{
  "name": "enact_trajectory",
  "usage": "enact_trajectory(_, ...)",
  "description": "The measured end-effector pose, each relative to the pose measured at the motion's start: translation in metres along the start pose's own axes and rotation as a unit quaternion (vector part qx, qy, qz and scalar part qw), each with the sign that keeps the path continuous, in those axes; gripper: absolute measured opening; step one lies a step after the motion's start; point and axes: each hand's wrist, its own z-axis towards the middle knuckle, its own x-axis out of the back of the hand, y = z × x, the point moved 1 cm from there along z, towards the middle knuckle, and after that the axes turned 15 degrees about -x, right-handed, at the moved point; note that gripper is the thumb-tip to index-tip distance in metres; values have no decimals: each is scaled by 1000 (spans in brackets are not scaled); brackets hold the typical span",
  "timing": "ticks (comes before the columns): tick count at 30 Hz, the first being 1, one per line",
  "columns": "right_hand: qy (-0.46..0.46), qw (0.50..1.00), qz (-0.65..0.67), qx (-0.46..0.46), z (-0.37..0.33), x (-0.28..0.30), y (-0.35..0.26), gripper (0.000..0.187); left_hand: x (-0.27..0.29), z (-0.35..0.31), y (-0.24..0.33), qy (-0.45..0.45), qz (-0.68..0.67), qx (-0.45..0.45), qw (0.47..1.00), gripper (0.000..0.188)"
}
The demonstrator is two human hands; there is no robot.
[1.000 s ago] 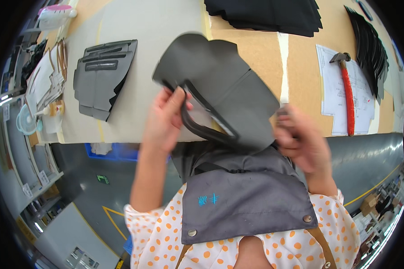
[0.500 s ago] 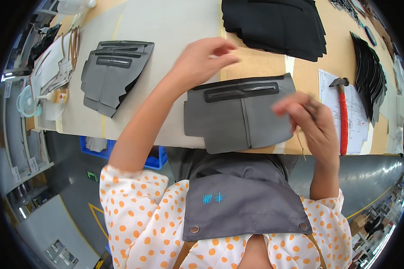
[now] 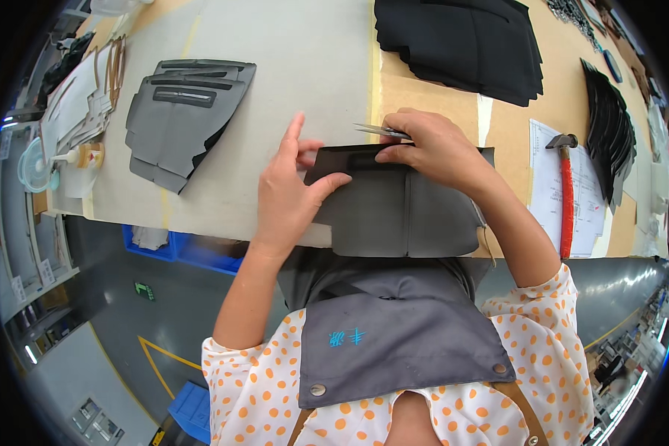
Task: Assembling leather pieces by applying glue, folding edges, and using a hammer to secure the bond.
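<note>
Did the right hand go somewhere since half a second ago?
Yes. The right hand has moved left, farther from the red-handled hammer, and is now at the far edge of the gray panel.

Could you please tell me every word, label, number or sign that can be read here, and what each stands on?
I won't copy any wording, but this is where markings show:
Grey apron: bright blue characters on the bib, the clearest text here.
White sheet under the hammer: fine print and lines, too small to read.
Green floor sign: too small to read.
White shelf tag: too small to read.
</note>
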Motion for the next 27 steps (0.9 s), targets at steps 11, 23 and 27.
enact_trajectory(11,-67,994,76,-27,-19,6,-6,22,32,12,-5,-272,-329,299,854,27)
enact_trajectory(23,-82,990,101,-49,-16,-1,0,27,6,-3,4,-150,-382,323,853,19)
enact_trajectory(27,-56,992,113,-5,-15,-5,6,23,3,-5,2,-163,-392,304,853,19)
